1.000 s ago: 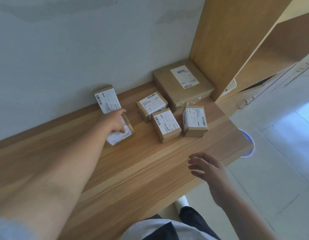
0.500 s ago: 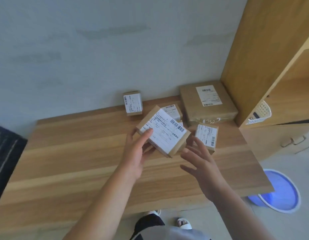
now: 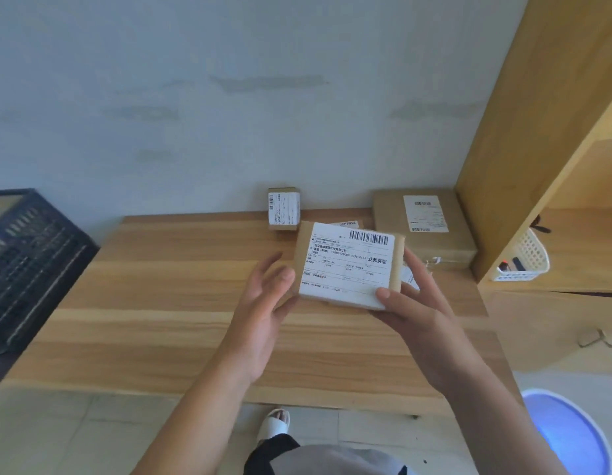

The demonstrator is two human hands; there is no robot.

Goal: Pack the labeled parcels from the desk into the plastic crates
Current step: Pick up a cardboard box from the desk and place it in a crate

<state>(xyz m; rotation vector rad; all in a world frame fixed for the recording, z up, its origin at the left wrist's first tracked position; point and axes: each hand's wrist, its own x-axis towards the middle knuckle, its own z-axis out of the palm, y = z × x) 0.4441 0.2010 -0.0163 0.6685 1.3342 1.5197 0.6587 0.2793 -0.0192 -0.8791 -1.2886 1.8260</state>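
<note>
I hold a flat brown parcel with a big white barcode label [image 3: 349, 265] above the wooden desk [image 3: 160, 303]. My right hand [image 3: 417, 310] grips its right side, thumb on the label's lower right corner and fingers behind the edge. Straight-fingered, my left hand [image 3: 263, 303] rests its thumb and palm against the parcel's left edge. A small labeled parcel [image 3: 284, 209] stands against the wall. Back right lies a large flat parcel [image 3: 421, 228]. Two more parcels, one [image 3: 347, 223] above the held one and one [image 3: 409, 277] by my right fingers, show only slivers. A dark plastic crate [image 3: 30, 262] sits left of the desk.
A wooden shelf unit [image 3: 524, 149] rises at the desk's right end and holds a white mesh basket [image 3: 526, 258]. On the floor at lower right is a blue round bin [image 3: 568, 437]. My sandalled foot [image 3: 275, 423] shows under the desk's front edge.
My left hand lifted the parcel off the desk and brought it toward me. My right hand came up and took hold of its right side. The view swung left, showing the crate.
</note>
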